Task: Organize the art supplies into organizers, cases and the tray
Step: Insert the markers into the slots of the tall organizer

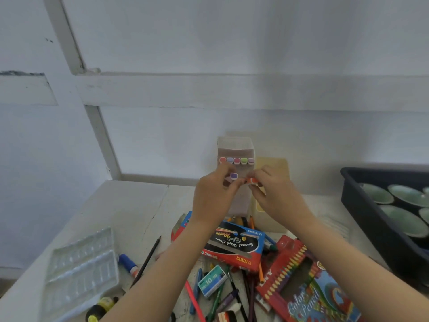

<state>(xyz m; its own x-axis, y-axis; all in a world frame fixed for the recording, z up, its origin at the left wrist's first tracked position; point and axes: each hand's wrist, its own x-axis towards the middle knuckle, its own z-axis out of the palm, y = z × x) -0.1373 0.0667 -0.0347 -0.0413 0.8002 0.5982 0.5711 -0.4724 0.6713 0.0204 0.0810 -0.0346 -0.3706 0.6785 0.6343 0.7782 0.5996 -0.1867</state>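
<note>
- From my end, the left grip [213,194], a bare hand, is raised in front of the clear case [235,145] and pinches a purple-capped marker [233,175] at its fingertips.
- The right grip [276,194] is level with it and pinches an orange-capped marker [252,180]. The two markers are held close together, just in front of the case.
- The case stands upright at the back of the counter [130,205], by the wall. I can see a row of five markers [236,160] in it, coloured caps up.
- A pale yellow organizer [278,166] stands just beside the case, partly hidden by the right grip.
- A black tray [362,210] sits at the right edge with green dishes [404,218] in it.
- Below my wrists lies a loose heap: a watercolour box [234,245], a coloured pencil box [301,282], a small staples box [211,280], and pens and pencils I cannot sort out.
- To the left I see a clear plastic palette [81,270], a blue glue stick [127,263], a dark pencil [148,259] and a yellow bottle [102,307].
</note>
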